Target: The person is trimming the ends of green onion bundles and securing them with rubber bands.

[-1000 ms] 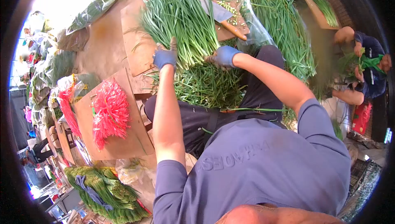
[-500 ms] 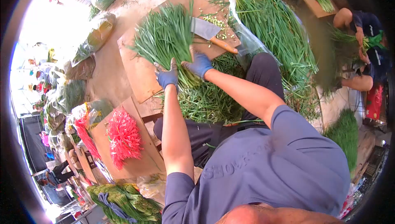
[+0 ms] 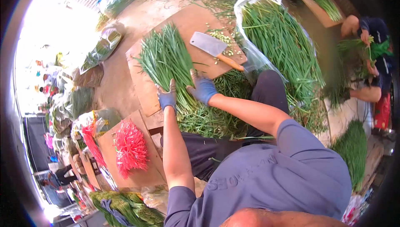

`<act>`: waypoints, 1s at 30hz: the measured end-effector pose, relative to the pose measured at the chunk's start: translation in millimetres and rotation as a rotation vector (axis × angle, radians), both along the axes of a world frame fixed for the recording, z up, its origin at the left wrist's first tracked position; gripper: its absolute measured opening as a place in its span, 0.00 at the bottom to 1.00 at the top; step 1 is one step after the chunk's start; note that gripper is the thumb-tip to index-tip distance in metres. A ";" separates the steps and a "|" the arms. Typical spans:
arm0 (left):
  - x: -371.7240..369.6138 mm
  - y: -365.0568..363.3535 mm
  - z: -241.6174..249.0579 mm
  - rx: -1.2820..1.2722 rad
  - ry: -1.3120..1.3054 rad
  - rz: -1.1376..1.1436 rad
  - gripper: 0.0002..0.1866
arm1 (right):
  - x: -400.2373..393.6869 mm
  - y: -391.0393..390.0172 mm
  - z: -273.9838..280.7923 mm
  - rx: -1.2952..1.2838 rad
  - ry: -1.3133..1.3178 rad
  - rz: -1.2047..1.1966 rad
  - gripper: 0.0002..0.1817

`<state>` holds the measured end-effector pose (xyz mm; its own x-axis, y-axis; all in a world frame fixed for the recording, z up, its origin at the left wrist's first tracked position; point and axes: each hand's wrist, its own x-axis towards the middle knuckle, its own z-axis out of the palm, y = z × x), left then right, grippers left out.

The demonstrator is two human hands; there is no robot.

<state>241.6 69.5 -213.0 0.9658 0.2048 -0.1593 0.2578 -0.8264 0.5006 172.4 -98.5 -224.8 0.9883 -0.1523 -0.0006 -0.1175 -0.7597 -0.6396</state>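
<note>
A bundle of long green garlic chives (image 3: 168, 56) lies on a cardboard-brown board (image 3: 137, 85), its pale stem ends toward me. My left hand (image 3: 167, 98), in a blue-grey glove, rests at the bundle's left edge near the stems, thumb and fingers spread. On the other side, my gloved right hand (image 3: 203, 88) touches the stems with its fingers stretched out. A cleaver (image 3: 208, 44) with a wooden handle lies on the board right of the bundle, beside small cut stem pieces (image 3: 225, 39). Loose chive trimmings (image 3: 221, 116) are heaped below the board.
An open plastic bag of chives (image 3: 279, 39) stands at the right. Pinkish-red ties (image 3: 130, 148) lie on a board (image 3: 146, 177) at lower left. Another person (image 3: 371, 56) handles greens at far right. Filled plastic bags (image 3: 102, 48) line the left; more chives (image 3: 352, 152) lie at right.
The bundle has come down flatter on the board and spreads less widely. Both hands have shifted slightly toward me and loosened at its sides. The view has shifted a little.
</note>
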 end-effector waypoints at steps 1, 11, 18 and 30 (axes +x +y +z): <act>0.2 4.7 -4.3 -0.043 -0.039 -0.015 0.58 | -2.8 -7.4 3.6 0.010 0.020 0.022 0.44; 2.2 36.1 -4.6 -0.218 -0.244 -0.047 0.46 | -4.3 -80.3 24.4 0.095 0.018 0.116 0.35; 7.9 10.9 33.4 -0.026 -0.669 -0.351 0.32 | 77.2 -95.1 45.8 -0.026 -0.341 0.207 0.20; 40.2 -61.8 16.6 0.306 -0.364 -1.182 0.39 | 287.3 -51.8 34.4 -0.380 -0.062 0.558 0.25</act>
